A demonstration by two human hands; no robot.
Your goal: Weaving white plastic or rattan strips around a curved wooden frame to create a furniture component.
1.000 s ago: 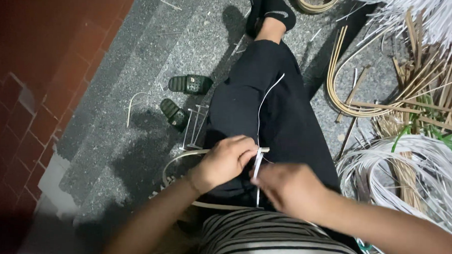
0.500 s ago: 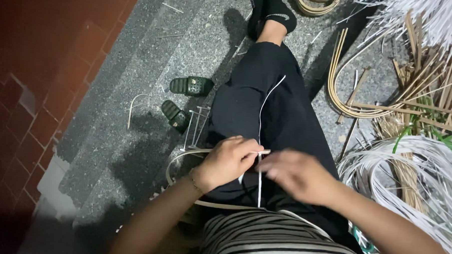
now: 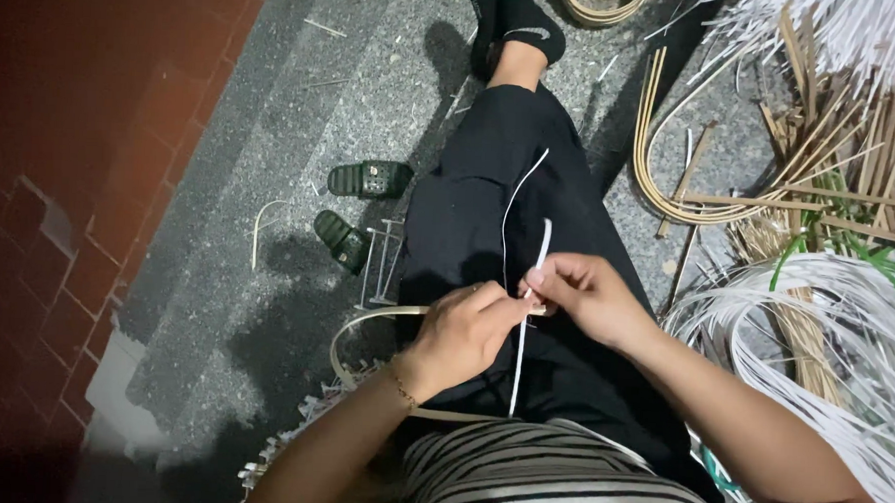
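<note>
I sit on a grey stone floor with one leg in black trousers [image 3: 509, 184] stretched out ahead. My left hand [image 3: 465, 331] grips a thin tan cane hoop [image 3: 351, 327] that curves around over my lap. My right hand [image 3: 580, 296] pinches a white flat strip [image 3: 539, 247] right beside the left hand, at the hoop's rim. The strip's short end sticks up above my fingers and a longer part hangs down over my lap. A thinner white strand [image 3: 514, 204] arcs up across the trouser leg.
Two dark green sandals [image 3: 369, 179] lie on the floor to the left. A small wire frame [image 3: 378, 264] stands beside my leg. Bent cane loops [image 3: 669, 170], loose tan sticks [image 3: 837, 166] and bundles of white strips [image 3: 822, 324] pile up at the right. Red brick paving [image 3: 62, 218] borders the left.
My right hand has moved up and toward the left hand, pulling the white strip tighter at the hoop, so its short end now points up.
</note>
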